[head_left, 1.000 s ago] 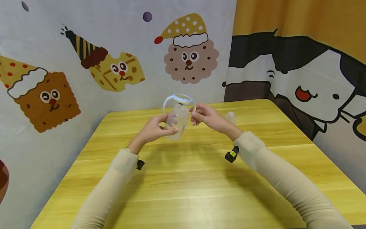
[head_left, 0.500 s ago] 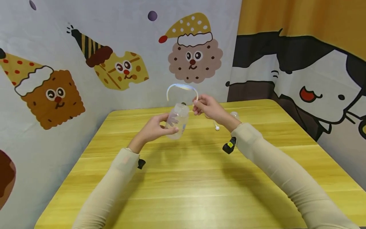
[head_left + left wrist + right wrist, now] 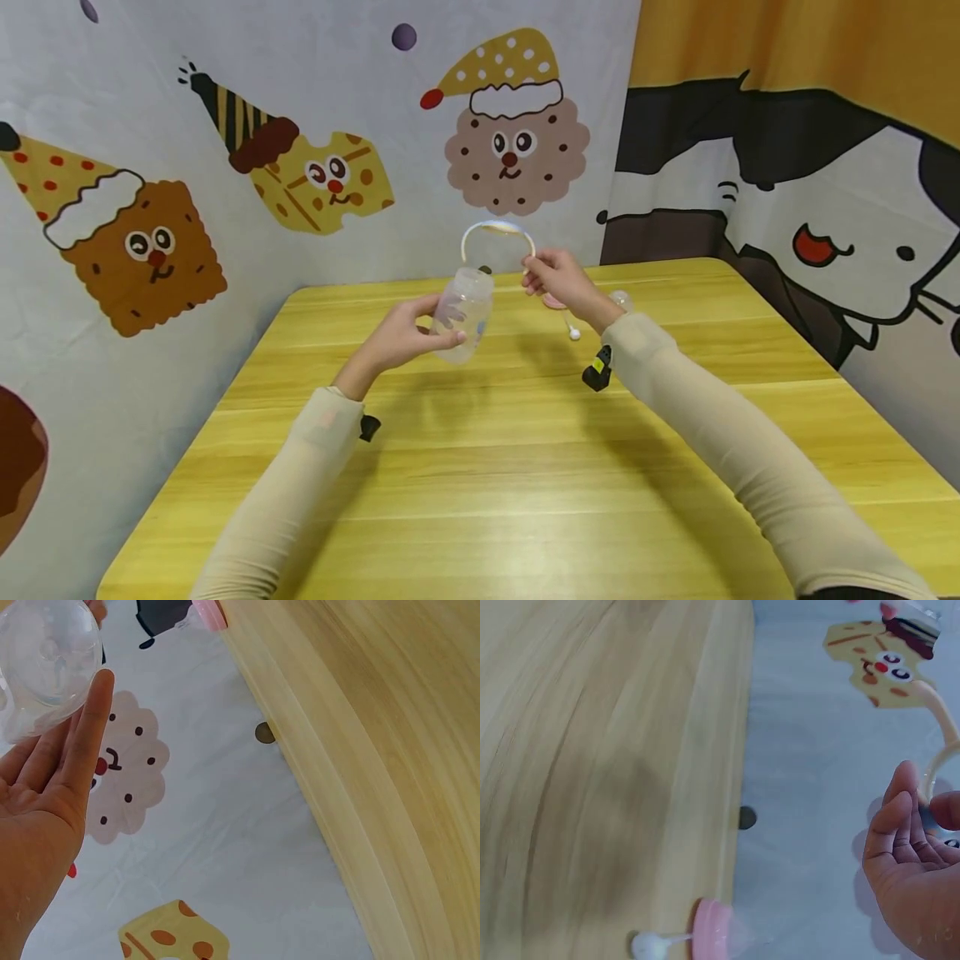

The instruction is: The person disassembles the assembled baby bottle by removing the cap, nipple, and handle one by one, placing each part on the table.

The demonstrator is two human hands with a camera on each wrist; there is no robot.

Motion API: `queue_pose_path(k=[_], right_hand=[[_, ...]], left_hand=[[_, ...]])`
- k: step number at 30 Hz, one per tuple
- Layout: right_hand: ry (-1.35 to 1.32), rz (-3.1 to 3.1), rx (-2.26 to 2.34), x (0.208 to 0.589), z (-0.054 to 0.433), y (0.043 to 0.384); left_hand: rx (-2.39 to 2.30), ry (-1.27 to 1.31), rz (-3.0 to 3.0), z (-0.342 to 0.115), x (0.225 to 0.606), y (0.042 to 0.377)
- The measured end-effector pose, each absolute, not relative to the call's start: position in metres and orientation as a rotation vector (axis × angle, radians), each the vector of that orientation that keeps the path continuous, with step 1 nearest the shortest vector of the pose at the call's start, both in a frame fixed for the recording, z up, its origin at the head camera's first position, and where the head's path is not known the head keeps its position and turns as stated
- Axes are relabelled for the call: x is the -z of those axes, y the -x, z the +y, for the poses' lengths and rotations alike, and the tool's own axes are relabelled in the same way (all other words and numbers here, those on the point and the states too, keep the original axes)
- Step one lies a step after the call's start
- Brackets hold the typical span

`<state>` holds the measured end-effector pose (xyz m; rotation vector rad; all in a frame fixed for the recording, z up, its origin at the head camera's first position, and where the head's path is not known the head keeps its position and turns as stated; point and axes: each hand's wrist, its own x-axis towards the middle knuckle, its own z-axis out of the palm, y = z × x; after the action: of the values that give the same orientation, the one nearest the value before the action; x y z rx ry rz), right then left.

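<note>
My left hand [image 3: 397, 337] grips a clear baby bottle [image 3: 463, 317] round its body, holding it above the table, tilted, with its open neck upward. The left wrist view shows the bottle's round base [image 3: 49, 652]. To the right, my right hand [image 3: 558, 279] pinches one end of a pale, arched bottle handle [image 3: 498, 226]. That handle is raised above the bottle's neck and apart from it. In the right wrist view, part of the handle [image 3: 934, 709] rises from between thumb and fingers; the rest is cut off by the frame edge.
Behind my right hand, a pink bottle collar [image 3: 554, 302] lies on the wooden table [image 3: 480, 500], a white straw weight [image 3: 574, 333] beside it. A clear domed cap [image 3: 621, 300] stands partly behind the right wrist. A printed curtain [image 3: 337, 50] hangs behind the table.
The handle has risen off the bottle's neck and then shifted right with my right hand. My left hand still holds the bottle in nearly the same place. The collar and straw weight have come into sight.
</note>
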<state>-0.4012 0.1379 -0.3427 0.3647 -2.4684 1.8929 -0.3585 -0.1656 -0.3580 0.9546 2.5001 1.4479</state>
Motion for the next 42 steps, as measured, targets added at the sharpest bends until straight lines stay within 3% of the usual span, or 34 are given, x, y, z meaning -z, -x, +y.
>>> queue_pose_path(k=[14, 42], right_hand=[[-0.066, -2.49, -1.916, 0.393, 0.154, 0.429], [0.021, -2.714, -1.704, 0.423, 0.152, 0.431]], left_hand=[[-1.459, -0.939, 2.495, -0.168, 0.36, 0.359], [-1.464, -0.918, 2.482, -0.174, 0.372, 0.359]])
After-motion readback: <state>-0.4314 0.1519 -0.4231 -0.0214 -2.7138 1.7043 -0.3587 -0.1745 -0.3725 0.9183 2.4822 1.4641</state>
